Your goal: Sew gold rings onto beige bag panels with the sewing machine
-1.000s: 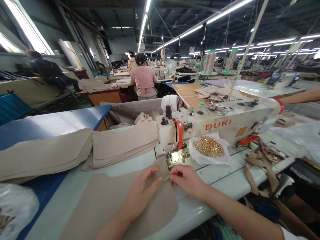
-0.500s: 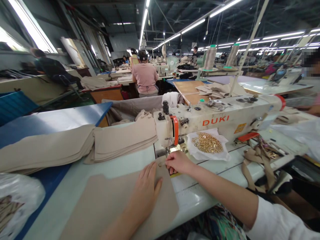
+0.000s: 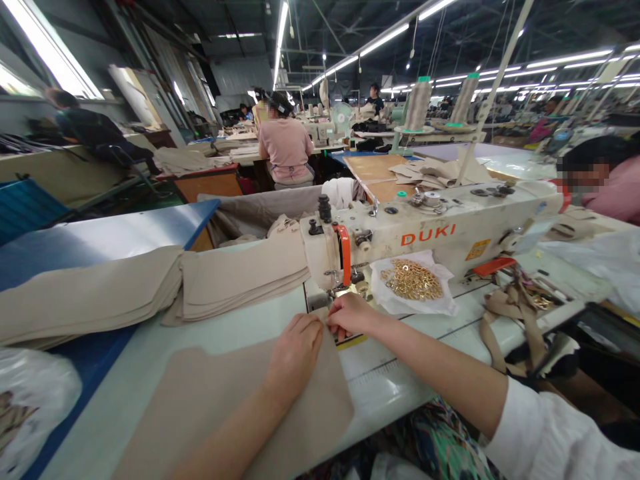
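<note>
A tan fabric panel lies flat on the pale sewing table in front of me. My left hand rests on its far corner with the fingers curled down onto the cloth. My right hand pinches that same corner right below the needle area of the cream DUKI sewing machine. What else the right fingers may hold is hidden. Both hands touch at the fabric's edge.
Stacked tan fabric pieces lie to the left. Gold metal rings sit on white paper under the machine arm, tan straps to the right. A person in pink sits ahead; another person is at right.
Both hands have moved forward, pushing the fabric corner up to the needle area. My left hand went from spread flat to curled. A person has come into view at the right.
</note>
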`<control>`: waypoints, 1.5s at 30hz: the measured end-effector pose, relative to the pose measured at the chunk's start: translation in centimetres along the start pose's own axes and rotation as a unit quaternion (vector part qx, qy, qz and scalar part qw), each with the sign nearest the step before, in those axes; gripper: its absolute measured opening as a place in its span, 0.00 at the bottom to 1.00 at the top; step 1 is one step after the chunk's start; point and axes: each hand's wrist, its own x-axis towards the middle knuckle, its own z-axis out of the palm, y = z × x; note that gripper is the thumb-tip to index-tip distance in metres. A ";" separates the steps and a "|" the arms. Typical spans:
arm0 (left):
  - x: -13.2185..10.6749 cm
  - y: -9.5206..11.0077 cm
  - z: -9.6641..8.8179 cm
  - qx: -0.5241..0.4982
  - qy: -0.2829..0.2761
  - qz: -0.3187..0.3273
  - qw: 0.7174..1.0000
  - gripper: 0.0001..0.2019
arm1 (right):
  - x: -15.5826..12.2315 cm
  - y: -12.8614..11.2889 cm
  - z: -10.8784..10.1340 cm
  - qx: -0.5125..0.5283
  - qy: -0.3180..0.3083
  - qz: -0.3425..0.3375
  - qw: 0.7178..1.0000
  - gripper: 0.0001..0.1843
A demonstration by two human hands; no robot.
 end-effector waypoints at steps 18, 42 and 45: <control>0.3 -0.4 0.7 -0.022 -0.020 -0.010 1.000 0.09 | -5.9 4.5 -1.8 -0.432 0.037 -0.392 0.812 0.10; 0.2 -0.5 0.5 -0.014 -0.020 0.018 1.000 0.10 | -3.2 5.1 0.9 -0.435 0.102 -0.484 0.752 0.07; 0.3 -0.4 0.4 -0.018 -0.029 0.011 0.999 0.10 | -3.2 5.1 0.9 -0.433 0.102 -0.484 0.753 0.08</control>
